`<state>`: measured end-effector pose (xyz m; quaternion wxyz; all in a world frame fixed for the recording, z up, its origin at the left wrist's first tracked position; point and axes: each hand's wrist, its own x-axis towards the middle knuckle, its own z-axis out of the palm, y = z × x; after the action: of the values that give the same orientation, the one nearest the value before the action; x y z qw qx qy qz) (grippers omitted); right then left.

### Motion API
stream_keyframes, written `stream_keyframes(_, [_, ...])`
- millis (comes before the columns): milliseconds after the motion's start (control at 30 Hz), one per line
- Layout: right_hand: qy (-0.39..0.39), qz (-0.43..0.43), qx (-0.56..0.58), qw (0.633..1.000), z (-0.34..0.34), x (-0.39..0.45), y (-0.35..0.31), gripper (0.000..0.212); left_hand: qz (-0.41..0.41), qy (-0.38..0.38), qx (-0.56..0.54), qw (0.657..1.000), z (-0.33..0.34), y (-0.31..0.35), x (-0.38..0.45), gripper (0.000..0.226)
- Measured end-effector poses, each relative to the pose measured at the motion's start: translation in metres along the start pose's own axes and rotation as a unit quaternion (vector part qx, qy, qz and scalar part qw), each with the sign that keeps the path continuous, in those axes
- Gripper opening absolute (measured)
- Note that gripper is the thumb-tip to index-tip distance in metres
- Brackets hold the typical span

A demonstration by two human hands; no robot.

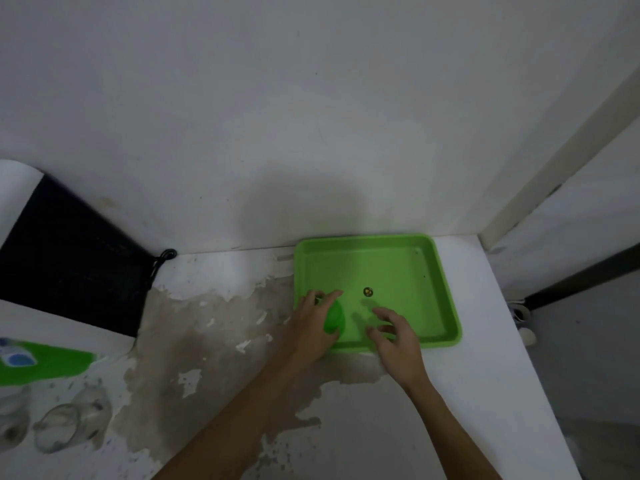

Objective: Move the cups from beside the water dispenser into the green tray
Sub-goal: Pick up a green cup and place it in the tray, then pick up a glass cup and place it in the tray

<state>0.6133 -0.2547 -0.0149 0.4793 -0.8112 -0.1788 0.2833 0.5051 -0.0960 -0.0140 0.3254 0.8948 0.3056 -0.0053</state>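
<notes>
Inside green tray (426,271) near-left corner | left hand (313,323) grips cup (334,318)

Green cup (334,318): partly covered by the left hand (313,325); rim hidden.
Glass cups (65,424): blurred; leftmost cut by the frame edge.
Water dispenser (20,358): mostly out of frame, smeared.
Small object in tray (367,291): too small to identify.

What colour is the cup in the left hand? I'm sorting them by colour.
Green, like the tray. The cup in the left hand shows best in the head view.
</notes>
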Motion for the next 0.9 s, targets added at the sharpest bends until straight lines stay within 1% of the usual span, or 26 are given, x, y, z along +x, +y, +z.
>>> stream_keyframes(100, [0.018, -0.019, 0.003, 1.000, 0.002, -0.005, -0.008, 0.029, -0.007, 0.014, -0.053, 0.998, -0.006, -0.005, -0.013, 0.080])
stream_keyframes(167, [0.032, -0.041, 0.007, 0.999, 0.004, -0.011, -0.015, 0.021, -0.013, 0.022, -0.089, 0.996, -0.012, -0.011, -0.026, 0.075])
stream_keyframes(233, [0.027, -0.067, 0.006, 0.997, 0.012, -0.018, -0.027, 0.018, -0.018, 0.033, -0.120, 0.992, -0.019, -0.025, -0.043, 0.066])
stream_keyframes(333, [-0.007, -0.089, 0.003, 0.996, 0.029, -0.032, -0.041, 0.015, -0.034, 0.043, -0.158, 0.986, -0.028, -0.048, -0.073, 0.043])
stream_keyframes(367, [-0.023, -0.092, 0.001, 0.996, 0.038, -0.037, -0.045, 0.014, -0.044, 0.050, -0.168, 0.984, -0.032, -0.056, -0.085, 0.041])
stream_keyframes(467, [-0.063, -0.102, -0.021, 0.993, 0.070, -0.054, -0.057, 0.013, -0.083, 0.089, -0.207, 0.971, -0.047, -0.081, -0.124, 0.043])
stream_keyframes(600, [-0.134, -0.122, -0.040, 0.983, 0.124, -0.079, -0.073, 0.014, -0.139, 0.153, -0.250, 0.946, -0.067, -0.121, -0.180, 0.034])
stream_keyframes(667, [-0.162, -0.125, -0.049, 0.978, 0.149, -0.090, -0.079, 0.013, -0.169, 0.175, -0.260, 0.935, -0.074, -0.139, -0.203, 0.033])
stream_keyframes(800, [-0.223, -0.136, -0.081, 0.962, 0.212, -0.119, -0.092, 0.008, -0.216, 0.223, -0.260, 0.914, -0.096, -0.184, -0.258, 0.039])
stream_keyframes(900, [-0.250, -0.144, -0.105, 0.952, 0.240, -0.132, -0.099, 0.007, -0.238, 0.243, -0.256, 0.905, -0.107, -0.206, -0.283, 0.035])
